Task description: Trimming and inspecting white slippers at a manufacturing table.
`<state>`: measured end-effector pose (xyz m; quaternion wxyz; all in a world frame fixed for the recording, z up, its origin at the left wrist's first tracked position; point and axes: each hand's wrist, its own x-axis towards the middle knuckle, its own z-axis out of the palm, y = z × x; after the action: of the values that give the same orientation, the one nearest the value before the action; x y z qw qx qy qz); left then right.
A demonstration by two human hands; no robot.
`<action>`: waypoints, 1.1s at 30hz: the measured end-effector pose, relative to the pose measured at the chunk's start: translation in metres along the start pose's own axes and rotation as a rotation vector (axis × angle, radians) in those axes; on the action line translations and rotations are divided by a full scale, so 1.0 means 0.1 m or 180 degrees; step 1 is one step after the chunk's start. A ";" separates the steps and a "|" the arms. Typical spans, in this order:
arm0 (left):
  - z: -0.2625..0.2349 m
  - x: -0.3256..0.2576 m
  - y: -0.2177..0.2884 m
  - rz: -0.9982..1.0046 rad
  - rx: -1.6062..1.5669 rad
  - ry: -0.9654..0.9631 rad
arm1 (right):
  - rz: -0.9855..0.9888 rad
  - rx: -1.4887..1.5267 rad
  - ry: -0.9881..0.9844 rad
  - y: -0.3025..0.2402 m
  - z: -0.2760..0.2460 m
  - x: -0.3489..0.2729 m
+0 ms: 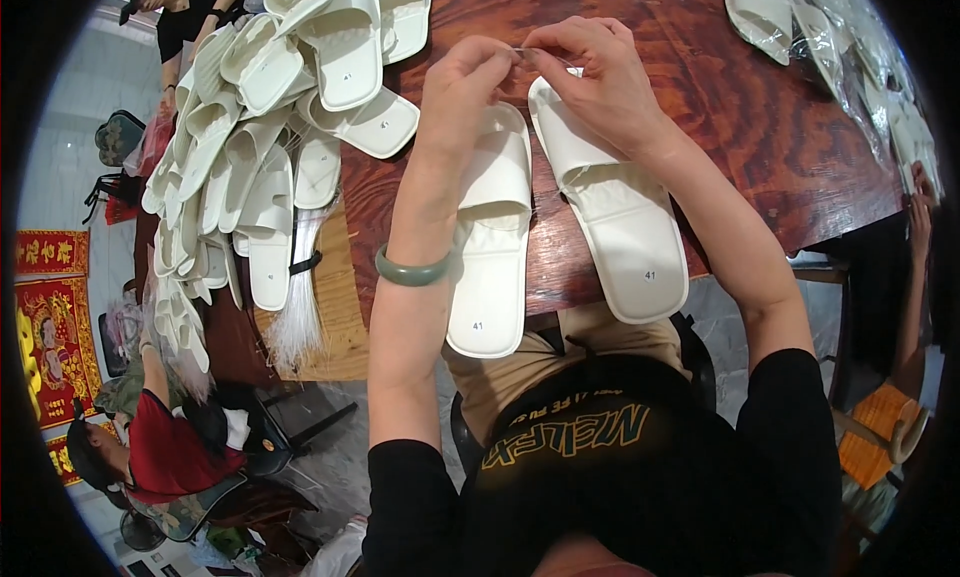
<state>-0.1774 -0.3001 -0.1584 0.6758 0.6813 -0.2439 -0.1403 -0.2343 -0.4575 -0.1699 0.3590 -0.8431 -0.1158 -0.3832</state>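
Slippers (pixel 489 282) lie paired on the table (pixel 780 197), toes away, heels overhanging the near edge, seemingly so the toes sit within reach. Left hand (pixel 465 85) and right hand (pixel 603 77) both pinch a thin strand (pixel 517 49) near them, fingertips close, likely for fine control.

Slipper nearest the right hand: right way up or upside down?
Right way up: the white slipper shows its insole, strap on top.

Both hands (pixel 462 89) (pixel 608 75) pinch close together, bare forearms (pixel 408 347) (pixel 725 212) angled inward.
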 end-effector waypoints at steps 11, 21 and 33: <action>0.03 -0.01 0.02 0.0078 0.0026 0.0104 | -0.0087 0.0026 -0.0005 0.01 0.00 0.01; 0.03 -0.02 0.03 0.0046 -0.0013 -0.0022 | -0.0182 -0.0084 0.0026 0.03 -0.01 0.01; 0.01 -0.01 0.01 0.0111 0.0100 0.0183 | -0.0225 -0.0128 0.0062 0.05 0.01 0.01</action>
<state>-0.1791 -0.3003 -0.1574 0.6741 0.6912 -0.2384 -0.1050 -0.2309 -0.4605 -0.1720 0.3294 -0.8418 -0.1342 -0.4061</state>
